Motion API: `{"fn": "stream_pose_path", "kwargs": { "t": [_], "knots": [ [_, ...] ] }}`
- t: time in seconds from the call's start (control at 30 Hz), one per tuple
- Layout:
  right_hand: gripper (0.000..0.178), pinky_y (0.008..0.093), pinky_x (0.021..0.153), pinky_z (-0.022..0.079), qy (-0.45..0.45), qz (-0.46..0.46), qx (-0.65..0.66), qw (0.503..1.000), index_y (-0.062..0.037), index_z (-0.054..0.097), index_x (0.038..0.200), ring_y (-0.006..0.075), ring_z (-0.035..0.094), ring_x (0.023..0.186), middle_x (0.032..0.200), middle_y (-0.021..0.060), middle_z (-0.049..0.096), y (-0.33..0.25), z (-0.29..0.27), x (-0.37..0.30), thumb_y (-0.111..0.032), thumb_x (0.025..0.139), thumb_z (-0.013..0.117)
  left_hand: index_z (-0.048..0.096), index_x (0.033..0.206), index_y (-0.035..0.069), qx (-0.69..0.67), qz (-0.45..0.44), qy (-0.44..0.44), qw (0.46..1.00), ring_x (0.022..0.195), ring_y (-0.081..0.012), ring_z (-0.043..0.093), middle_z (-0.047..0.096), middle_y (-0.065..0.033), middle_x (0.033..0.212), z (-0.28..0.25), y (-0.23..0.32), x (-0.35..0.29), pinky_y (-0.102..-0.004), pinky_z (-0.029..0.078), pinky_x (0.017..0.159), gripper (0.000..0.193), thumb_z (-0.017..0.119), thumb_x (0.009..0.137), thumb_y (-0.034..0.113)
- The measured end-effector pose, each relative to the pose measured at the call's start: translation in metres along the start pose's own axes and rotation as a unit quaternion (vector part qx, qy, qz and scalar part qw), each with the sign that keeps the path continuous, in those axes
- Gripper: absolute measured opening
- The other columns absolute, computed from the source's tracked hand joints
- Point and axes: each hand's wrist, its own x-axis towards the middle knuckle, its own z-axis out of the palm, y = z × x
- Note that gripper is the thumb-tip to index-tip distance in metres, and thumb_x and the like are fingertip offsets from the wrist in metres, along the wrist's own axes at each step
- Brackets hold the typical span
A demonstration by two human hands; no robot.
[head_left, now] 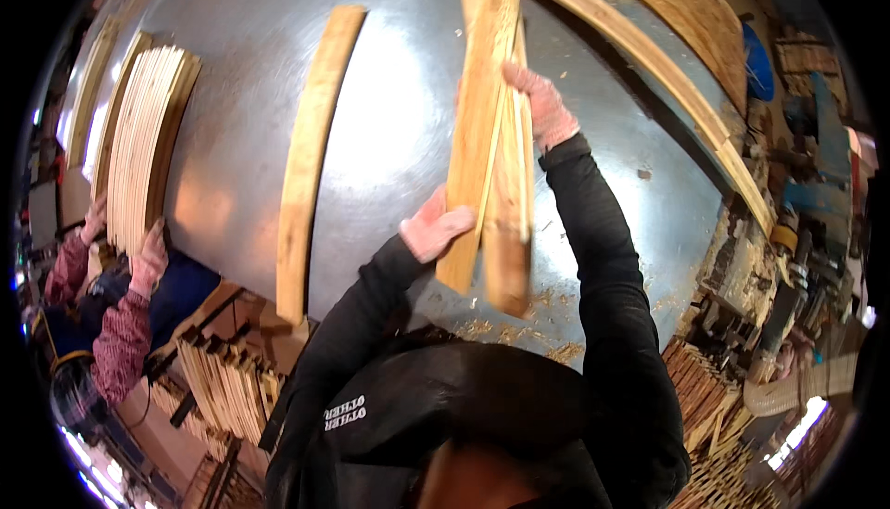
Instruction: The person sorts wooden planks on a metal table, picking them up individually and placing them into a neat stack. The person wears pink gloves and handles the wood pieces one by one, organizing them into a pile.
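Several long wooden slats are held up in front of me over a metal tabletop, their lower ends fanned apart. Gloved in pale pinkish white, my left hand grips the left edge of the nearest slat low down, thumb across its face. Higher up, my right hand closes on the right edges of the slats, its thumb side near the gap between them. A darker slat end hangs behind and is slightly blurred. Left of my hands a single curved slat lies flat on the metal.
A co-worker's gloved hands hold a stack of curved slats at the table's left. A long wooden rail curves along the right side. Sawdust lies along the near edge; piled slats stand below left.
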Motion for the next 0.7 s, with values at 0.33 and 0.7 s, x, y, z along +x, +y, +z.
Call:
{"fn": "stream_pose_path", "kwargs": {
  "t": [0.33,0.7],
  "knots": [
    [0.060,0.0305,0.078,0.058,0.029,-0.047,-0.124,0.991,0.0083,0.052,0.121,0.0224,0.069,0.092,0.103,0.0205,0.065,0.040,-0.036,0.053,-0.040,0.089,0.068,0.052,0.124,-0.003,0.098,0.000,0.250,0.963,0.091,-0.0208,0.062,0.065,-0.0143,0.099,-0.053,-0.023,0.001,-0.0319,0.050,0.083,0.057,0.075,0.081,0.026],
    [0.080,0.0378,0.101,0.041,0.172,-0.115,-0.313,0.927,0.0050,0.050,0.131,0.0312,0.057,0.117,0.119,0.0196,0.062,0.066,0.005,0.072,-0.062,0.087,0.056,0.055,0.127,-0.004,-0.021,0.004,0.110,0.994,0.097,-0.0133,0.058,0.065,-0.0087,0.106,-0.044,-0.019,0.011,-0.0291,0.047,0.091,0.047,0.066,0.088,0.020]
  ]
}}
